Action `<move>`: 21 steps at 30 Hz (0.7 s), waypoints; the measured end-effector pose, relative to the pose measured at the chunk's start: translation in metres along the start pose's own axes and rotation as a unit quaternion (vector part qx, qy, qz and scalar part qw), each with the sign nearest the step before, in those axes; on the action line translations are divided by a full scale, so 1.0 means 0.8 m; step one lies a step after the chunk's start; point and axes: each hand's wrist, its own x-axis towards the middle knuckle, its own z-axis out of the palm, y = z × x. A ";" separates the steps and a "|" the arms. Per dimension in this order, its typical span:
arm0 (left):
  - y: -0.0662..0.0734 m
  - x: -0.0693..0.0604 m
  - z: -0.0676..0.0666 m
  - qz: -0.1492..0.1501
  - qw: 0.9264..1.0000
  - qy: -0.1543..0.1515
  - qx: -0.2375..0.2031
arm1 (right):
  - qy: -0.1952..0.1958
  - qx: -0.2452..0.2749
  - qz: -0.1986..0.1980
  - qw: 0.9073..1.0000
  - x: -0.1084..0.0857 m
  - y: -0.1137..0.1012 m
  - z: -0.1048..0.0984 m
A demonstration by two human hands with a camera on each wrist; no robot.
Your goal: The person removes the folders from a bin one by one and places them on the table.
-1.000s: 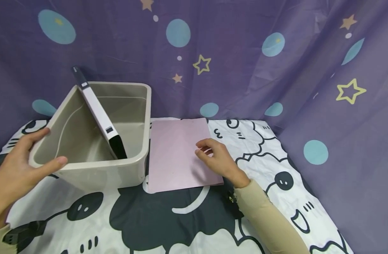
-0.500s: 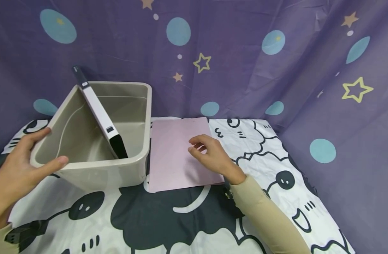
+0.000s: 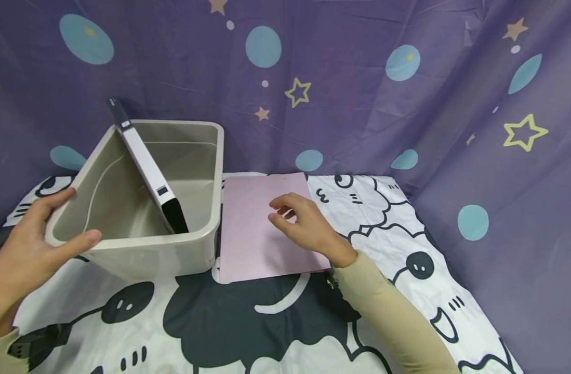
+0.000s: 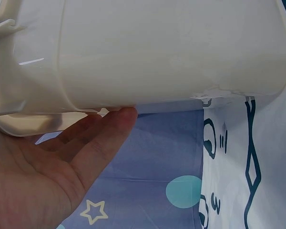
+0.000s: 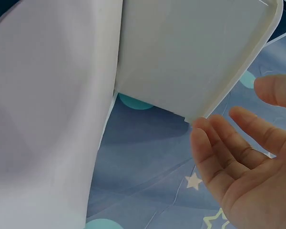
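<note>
At the left in the head view stands a beige plastic bin, its mouth facing up and toward me. My left hand holds its near-left corner, thumb over the front rim. In the left wrist view the fingers lie against the bin's outer wall. Leaning inside the bin is a long slim white bar-like thing with black ends; its top sticks out past the back-left corner. My right hand hovers over a flat pink sheet, fingers loosely bent, holding nothing.
Under everything lies a white cloth with black sheep drawings. A purple curtain with stars and blue dots hangs behind and to the right. The pink sheet lies close against the bin's right side.
My right hand has moved a little left and away from me above the pink sheet. The left hand, bin and slim bar stay put.
</note>
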 end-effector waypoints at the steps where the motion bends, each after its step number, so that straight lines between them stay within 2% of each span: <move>1: 0.000 0.000 0.000 0.000 1.000 0.000 0.001 | -0.002 0.000 -0.002 1.000 0.001 -0.001 0.000; 21: 0.002 -0.001 0.002 -0.005 1.000 -0.004 0.015 | -0.047 -0.030 -0.037 0.998 0.031 -0.029 -0.011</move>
